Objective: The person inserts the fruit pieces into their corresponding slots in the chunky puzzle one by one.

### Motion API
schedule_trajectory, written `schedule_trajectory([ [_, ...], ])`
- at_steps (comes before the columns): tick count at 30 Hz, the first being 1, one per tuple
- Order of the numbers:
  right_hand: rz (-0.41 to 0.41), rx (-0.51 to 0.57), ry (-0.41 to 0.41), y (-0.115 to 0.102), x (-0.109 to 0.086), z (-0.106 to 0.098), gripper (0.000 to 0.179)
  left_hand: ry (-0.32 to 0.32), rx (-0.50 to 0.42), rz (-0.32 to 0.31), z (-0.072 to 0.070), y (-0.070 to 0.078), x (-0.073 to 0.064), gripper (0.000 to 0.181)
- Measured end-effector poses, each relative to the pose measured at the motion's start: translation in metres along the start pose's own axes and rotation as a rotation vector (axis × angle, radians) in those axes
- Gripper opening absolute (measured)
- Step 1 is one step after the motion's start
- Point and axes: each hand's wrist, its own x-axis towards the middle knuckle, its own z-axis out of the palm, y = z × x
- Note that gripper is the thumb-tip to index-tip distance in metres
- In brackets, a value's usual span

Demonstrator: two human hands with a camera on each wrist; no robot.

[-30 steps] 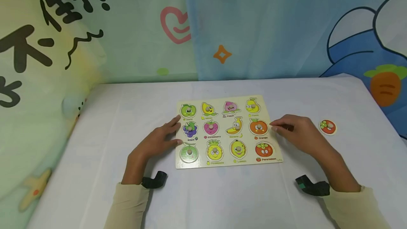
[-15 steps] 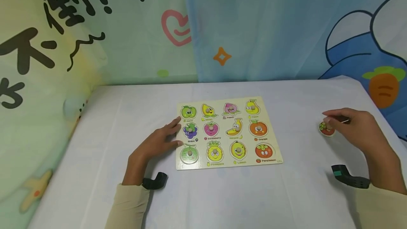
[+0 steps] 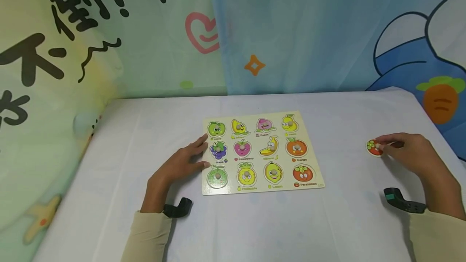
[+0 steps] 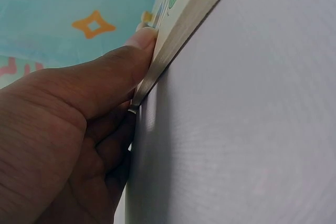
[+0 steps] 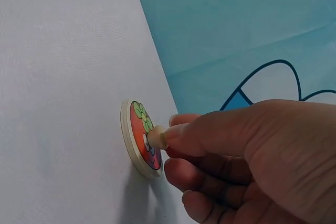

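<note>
In the head view a wooden fruit puzzle board (image 3: pixel 258 191) lies on the white table. My left hand (image 3: pixel 178 165) touches its left edge, thumb and index finger spread apart along it. The left wrist view shows the thumb (image 4: pixel 139 43) against the board's edge (image 4: pixel 178 38), the other fingers partly hidden behind. Off to the right, my right hand (image 3: pixel 418 155) pinches the small wooden knob (image 5: pixel 157 137) of a round persimmon puzzle piece (image 3: pixel 373 147). Seen from the right wrist, the piece (image 5: pixel 137 135) is red with green leaves, close to the cloth; whether it touches is unclear.
Knobbed fruit pieces such as the orange (image 3: pixel 296 148) and lemon (image 3: pixel 273 172) sit in the board. The persimmon spot (image 3: pixel 302 174) at bottom right shows no knob. White cloth (image 3: pixel 349 225) covers the table; a printed curtain (image 3: pixel 291 31) hangs behind.
My right hand has moved from the board's right edge out to the persimmon piece and now pinches its knob. The left hand stays at the board's left edge.
</note>
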Motion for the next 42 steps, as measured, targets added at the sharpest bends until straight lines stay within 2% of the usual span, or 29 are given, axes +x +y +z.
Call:
schedule_trajectory([
  [6, -0.023, -0.022, -0.012, 0.003, 0.001, 0.002, 0.033, 0.01, 0.001, 0.01, 0.0, 0.001, 0.0, 0.072],
  [15, -0.041, -0.029, -0.08, 0.004, 0.003, 0.001, 0.037, 0.002, 0.009, 0.02, -0.001, 0.003, -0.002, 0.072],
  [24, -0.094, -0.062, -0.079, -0.005, -0.001, -0.003, 0.035, -0.001, 0.005, 0.0, 0.001, 0.002, 0.0, 0.071],
  [31, -0.155, -0.023, -0.108, -0.024, -0.008, -0.004, 0.036, 0.014, 0.0, 0.002, 0.001, 0.003, -0.001, 0.071],
  [35, -0.182, -0.014, -0.103, -0.039, -0.012, -0.001, 0.032, 0.014, -0.01, -0.004, 0.001, 0.003, -0.001, 0.071],
  [42, -0.234, 0.01, -0.14, -0.063, -0.02, 0.006, 0.026, 0.013, -0.008, -0.012, 0.001, 0.002, 0.0, 0.071],
])
